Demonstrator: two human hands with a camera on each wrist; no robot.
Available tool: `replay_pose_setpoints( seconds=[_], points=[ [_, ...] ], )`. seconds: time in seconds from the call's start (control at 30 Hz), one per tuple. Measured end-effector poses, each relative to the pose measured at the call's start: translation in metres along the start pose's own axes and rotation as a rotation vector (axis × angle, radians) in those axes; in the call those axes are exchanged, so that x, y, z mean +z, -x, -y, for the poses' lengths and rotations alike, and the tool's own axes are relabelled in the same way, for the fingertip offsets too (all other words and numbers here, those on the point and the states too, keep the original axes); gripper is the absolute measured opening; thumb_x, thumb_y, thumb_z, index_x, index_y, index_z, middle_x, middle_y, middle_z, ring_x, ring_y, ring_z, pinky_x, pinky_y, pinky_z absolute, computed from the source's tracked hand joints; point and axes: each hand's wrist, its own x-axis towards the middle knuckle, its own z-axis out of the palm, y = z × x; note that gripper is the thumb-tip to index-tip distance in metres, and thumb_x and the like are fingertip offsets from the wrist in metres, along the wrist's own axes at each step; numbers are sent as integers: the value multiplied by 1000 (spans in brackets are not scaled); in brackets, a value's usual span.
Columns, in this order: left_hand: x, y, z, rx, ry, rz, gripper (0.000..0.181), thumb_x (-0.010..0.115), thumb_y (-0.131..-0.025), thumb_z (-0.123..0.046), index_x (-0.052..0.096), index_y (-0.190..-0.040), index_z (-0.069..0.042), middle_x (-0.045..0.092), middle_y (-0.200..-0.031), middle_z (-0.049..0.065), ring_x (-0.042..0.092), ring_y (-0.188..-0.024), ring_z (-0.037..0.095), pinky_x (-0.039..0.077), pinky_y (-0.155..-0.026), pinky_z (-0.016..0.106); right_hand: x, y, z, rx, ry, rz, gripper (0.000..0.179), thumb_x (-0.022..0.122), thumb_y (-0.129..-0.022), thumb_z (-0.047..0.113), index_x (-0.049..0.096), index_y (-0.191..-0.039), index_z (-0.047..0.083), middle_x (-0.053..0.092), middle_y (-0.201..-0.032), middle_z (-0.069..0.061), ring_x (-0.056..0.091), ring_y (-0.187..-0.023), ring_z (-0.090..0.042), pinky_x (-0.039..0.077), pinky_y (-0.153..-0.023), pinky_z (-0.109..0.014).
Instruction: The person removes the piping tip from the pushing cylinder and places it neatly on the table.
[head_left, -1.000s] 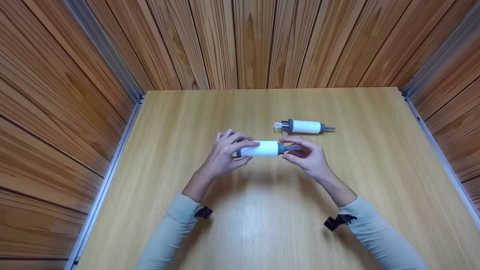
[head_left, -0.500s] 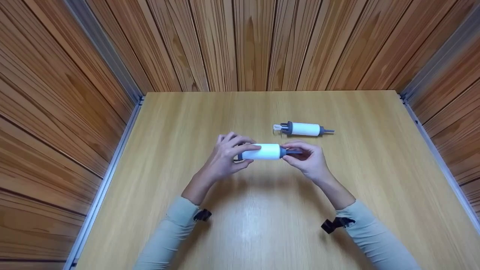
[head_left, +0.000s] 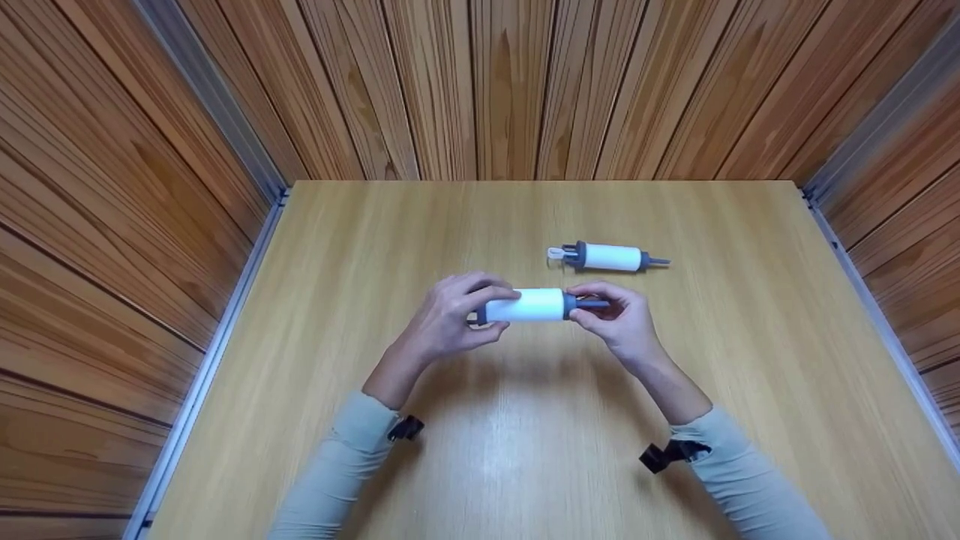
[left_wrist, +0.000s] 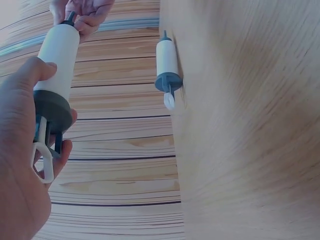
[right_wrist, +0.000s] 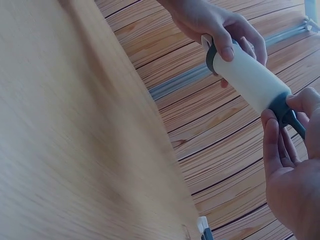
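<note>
A white syringe-like cylinder (head_left: 534, 304) is held level above the table. It has dark blue-grey ends, a thin dark stem on the right and a white loop (left_wrist: 46, 161) on the left. My left hand (head_left: 456, 315) grips the loop end, thumb along the body. At the other end, my right hand (head_left: 619, 322) pinches the dark conical cap (right_wrist: 281, 107) by the base of the stem. Behind them a second white cylinder (head_left: 613, 257) of the same kind lies on the table, its white loop pointing left.
The light wooden table (head_left: 360, 247) carries all this. Wood-plank walls (head_left: 510, 90) stand at the back and sides, with grey metal rails (head_left: 217, 112) at the corners and edges.
The right fingers have closed in from around the stem onto the dark cap. The held cylinder has shifted slightly right and nearer. The second cylinder stays in place.
</note>
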Motion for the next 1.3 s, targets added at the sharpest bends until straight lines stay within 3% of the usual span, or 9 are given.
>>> replay_pose_setpoints(
  seconds=[0.23, 0.57, 0.87, 1.3],
  points=[
    [-2, -3, -4, 35, -9, -38, 39, 95, -89, -24, 83, -125, -17, 84, -122, 7, 82, -108, 27, 69, -91, 44, 4, 3, 6, 19, 14, 4, 33, 74, -94, -19, 71, -127, -18, 81, -116, 11, 78, -105, -12, 67, -90, -23],
    [-14, -7, -10, 32, -39, -28, 36, 93, -90, -25, 84, -124, -19, 85, -121, 6, 83, -103, 26, 69, -85, 42, 9, 3, 14, -63, 52, 2, 32, 76, -91, -20, 72, -123, -19, 83, -113, 15, 78, -101, -9, 65, -88, -20],
    [-13, -8, -11, 3, 40, -22, 35, 92, -91, -25, 84, -124, -15, 84, -121, 8, 82, -103, 28, 70, -86, 42, 8, 7, 20, -82, 61, 3, 31, 76, -92, -19, 73, -123, -17, 82, -116, 14, 78, -103, -8, 65, -90, -19],
    [-14, -7, -15, -93, 114, -6, 35, 89, -92, -27, 83, -124, -15, 84, -122, 10, 81, -97, 30, 67, -78, 40, 7, 7, 13, -242, 20, 48, 32, 73, -90, -24, 72, -121, -19, 82, -121, 12, 80, -108, -5, 65, -97, -20]
  ],
)
